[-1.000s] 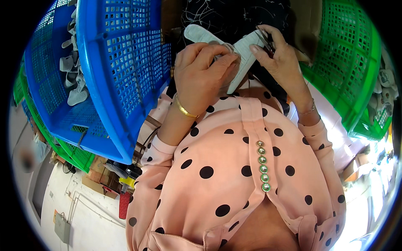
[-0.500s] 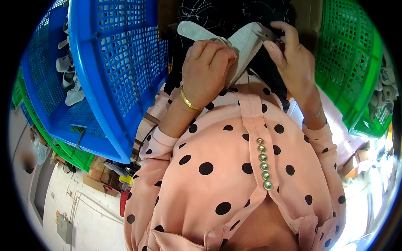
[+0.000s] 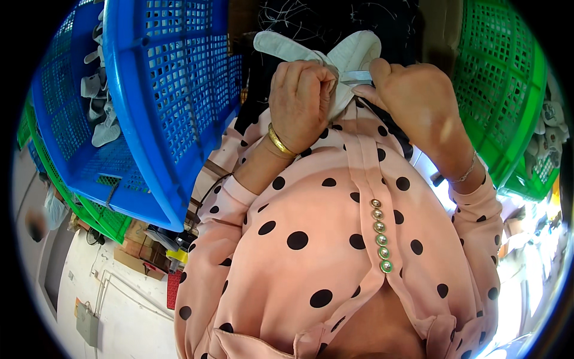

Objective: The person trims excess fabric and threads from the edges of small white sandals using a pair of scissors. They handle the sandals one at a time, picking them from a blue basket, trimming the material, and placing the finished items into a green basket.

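Note:
A white shoe upper [image 3: 354, 51] lies over my lap, its pale strap-like flap [image 3: 281, 46] sticking out to the left. My left hand [image 3: 302, 96] is closed on it, fingers pinching its near middle edge. From the right, my right hand [image 3: 412, 93] is closed around a small tool with a shiny metal blade [image 3: 357, 76]. That blade points left and lies against the upper, close to my left fingertips. The tool's handle is hidden inside my right hand, so its exact kind is unclear.
A large blue plastic basket [image 3: 128, 113] stands at my left, with several white shoe uppers [image 3: 106, 133] beyond its near wall. Green baskets [image 3: 499, 78] stand at my right, with more white pieces [image 3: 553, 113]. Loose white threads [image 3: 287, 15] lie on my dark trousers.
My right hand has moved down and left, turned over, and closed; its tool's blade now meets the upper. My left hand still grips the upper and has shifted only slightly.

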`<state>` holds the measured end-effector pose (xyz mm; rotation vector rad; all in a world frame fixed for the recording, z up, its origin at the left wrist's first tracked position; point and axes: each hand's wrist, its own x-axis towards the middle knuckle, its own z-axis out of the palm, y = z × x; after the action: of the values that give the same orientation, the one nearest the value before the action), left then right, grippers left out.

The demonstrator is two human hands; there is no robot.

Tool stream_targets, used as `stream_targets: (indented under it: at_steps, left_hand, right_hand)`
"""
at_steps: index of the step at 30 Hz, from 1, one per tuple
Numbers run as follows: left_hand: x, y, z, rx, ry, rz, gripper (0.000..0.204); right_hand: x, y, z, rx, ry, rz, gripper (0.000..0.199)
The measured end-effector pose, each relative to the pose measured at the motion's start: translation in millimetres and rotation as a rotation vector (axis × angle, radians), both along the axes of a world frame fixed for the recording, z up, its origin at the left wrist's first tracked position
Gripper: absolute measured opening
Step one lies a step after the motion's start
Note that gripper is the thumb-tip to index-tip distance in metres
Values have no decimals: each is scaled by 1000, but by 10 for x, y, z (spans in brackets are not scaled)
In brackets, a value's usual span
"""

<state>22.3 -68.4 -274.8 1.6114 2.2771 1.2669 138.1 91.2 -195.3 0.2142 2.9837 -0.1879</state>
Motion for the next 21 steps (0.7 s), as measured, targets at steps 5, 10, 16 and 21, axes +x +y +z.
stream_targets:
  at_steps: [5,10,16,21]
  left_hand:
    - [-6,1,-3,-11,-13,11,12]
    - [-12,1,-50,-20,-40,18,13]
    - [-14,12,-17,-15,-60,14,13]
    - [-17,5,-24,-20,-73,11,13]
  right_hand:
    - [-39,-14,9,15,-40,24,39]
    - [-60,-14,39,-88,-23,4,39]
    - [-81,6,48,-195,-86,-77,39]
    - [-134,0,144,-211,-108,-47,33]
